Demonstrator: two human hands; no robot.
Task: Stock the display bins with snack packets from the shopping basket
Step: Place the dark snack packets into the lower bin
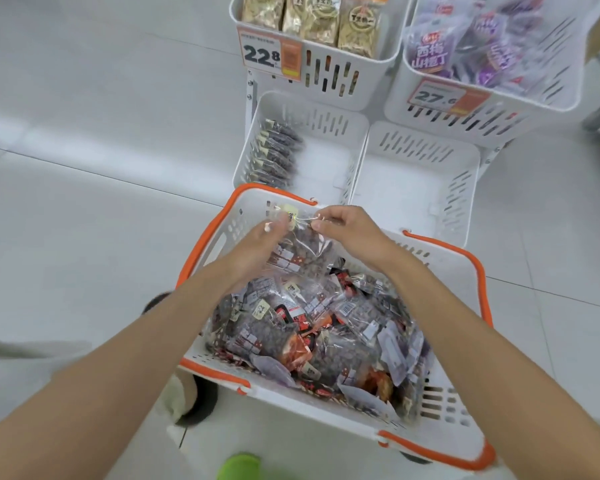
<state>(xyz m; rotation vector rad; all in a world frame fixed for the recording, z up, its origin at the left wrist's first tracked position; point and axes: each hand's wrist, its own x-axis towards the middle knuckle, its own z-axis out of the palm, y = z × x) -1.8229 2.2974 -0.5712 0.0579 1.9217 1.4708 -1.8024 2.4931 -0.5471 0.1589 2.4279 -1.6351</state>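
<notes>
The left hand [257, 252] and the right hand [349, 230] both pinch the top edge of one clear plastic packet of small dark snacks [302, 252]. The fingers of both hands are curled close on the thin plastic, one hand at each top corner. The packet hangs down between the hands, just above the far end of the white plastic shopping basket with orange handles [238, 211].

I think the packet is light and soft. The plastic looks shiny and slippery, and it bends and crinkles. The flat sealed strip at the top is the best place to hold, because the fat part full of snacks could slip or get squashed.

Under the hands, a big pile of the same clear packets and some red ones [326, 327] fills the basket.

Just past the basket stands a low white plastic bin with slots [312, 116]. A neat row of dark snack packets [278, 154] stands along its left side. I think the held packet goes next to that row. Another low white bin [426, 147] is beside it on the right.
</notes>
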